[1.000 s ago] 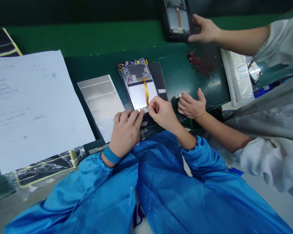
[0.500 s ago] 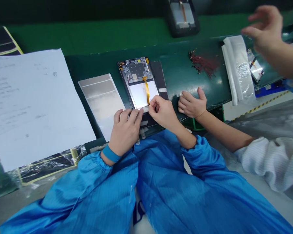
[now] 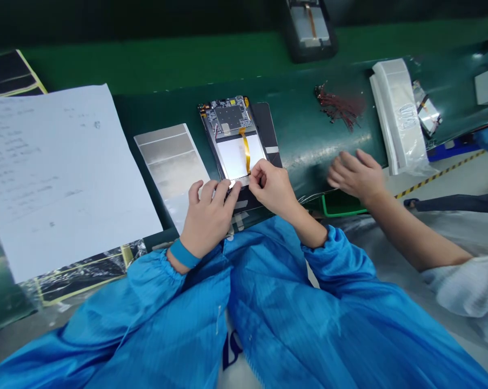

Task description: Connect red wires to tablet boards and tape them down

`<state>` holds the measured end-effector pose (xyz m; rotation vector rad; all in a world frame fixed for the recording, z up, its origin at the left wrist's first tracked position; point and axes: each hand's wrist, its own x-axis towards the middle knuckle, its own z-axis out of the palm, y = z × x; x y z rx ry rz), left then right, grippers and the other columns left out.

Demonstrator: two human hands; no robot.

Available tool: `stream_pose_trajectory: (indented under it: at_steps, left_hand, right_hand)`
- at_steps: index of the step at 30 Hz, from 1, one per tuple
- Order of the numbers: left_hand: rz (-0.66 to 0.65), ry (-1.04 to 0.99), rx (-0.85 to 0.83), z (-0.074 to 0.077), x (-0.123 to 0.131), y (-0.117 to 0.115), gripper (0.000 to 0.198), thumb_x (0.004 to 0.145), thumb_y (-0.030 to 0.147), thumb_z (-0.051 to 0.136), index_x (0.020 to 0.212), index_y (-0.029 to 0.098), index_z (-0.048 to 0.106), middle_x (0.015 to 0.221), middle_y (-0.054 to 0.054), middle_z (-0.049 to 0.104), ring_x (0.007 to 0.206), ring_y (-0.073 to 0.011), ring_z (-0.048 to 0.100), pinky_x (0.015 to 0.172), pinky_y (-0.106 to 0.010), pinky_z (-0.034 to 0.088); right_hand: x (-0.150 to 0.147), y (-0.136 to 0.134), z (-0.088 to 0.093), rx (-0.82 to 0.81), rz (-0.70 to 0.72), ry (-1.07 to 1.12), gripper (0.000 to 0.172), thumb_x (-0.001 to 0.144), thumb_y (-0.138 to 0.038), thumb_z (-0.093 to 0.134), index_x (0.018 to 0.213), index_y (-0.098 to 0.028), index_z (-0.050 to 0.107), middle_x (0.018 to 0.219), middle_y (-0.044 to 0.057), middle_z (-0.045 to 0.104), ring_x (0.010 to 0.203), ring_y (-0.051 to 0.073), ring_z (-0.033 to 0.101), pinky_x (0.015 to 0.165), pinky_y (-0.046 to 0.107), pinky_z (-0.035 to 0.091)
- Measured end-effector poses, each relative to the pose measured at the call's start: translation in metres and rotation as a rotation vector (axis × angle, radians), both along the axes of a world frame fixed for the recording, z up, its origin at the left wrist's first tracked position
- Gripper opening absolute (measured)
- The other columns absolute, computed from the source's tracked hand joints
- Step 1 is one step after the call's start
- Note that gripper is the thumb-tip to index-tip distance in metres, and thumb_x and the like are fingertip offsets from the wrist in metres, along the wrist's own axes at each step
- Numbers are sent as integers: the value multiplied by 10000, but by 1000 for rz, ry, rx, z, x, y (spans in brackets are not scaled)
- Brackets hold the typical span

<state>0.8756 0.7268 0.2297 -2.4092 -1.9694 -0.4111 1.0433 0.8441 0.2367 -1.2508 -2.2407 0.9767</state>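
Fingers of the left hand (image 3: 207,219), with a white paper (image 3: 61,173) and a silver sheet (image 3: 168,159) to their left on the bench (image 3: 308,129), lie flat and close together on the near edge of the opened tablet (image 3: 236,156). Fingers of the right hand (image 3: 274,190) pinch together at the near end of the orange cable (image 3: 247,151), perhaps gripping it. Farther right, a co-worker's hand (image 3: 355,175) rests spread.

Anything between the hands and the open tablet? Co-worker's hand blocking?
Nothing visible. The left hand rests on the near edge of the open tablet; the right hand pinches at the near end of its orange flex cable. The co-worker's hand lies on the table to the right, apart.
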Motion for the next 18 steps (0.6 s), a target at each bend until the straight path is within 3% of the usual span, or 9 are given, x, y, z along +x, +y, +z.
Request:
stream_pose_trajectory:
  at_steps: [10, 18]
  left_hand:
    - [2, -33, -6, 3, 6, 10, 471, 1037, 137, 429, 1474, 199, 595, 1351, -185, 641, 1240, -337, 545, 1102, -572, 387]
    - [-63, -25, -37, 3, 3, 12, 505, 1046, 136, 420, 1534, 195, 537, 1422, -194, 618, 1320, -346, 527, 1121, -583, 394]
  right_hand:
    - [-1, -7, -5, 156, -24, -87, 31, 919, -216, 519, 933, -230, 494, 746, -7, 606, 643, 143, 517, 655, 283, 349]
    - [-4, -12, -10, 250, -41, -133, 142, 939, -191, 473, 1074, -226, 503, 854, 47, 663, 743, 191, 576, 656, 300, 370]
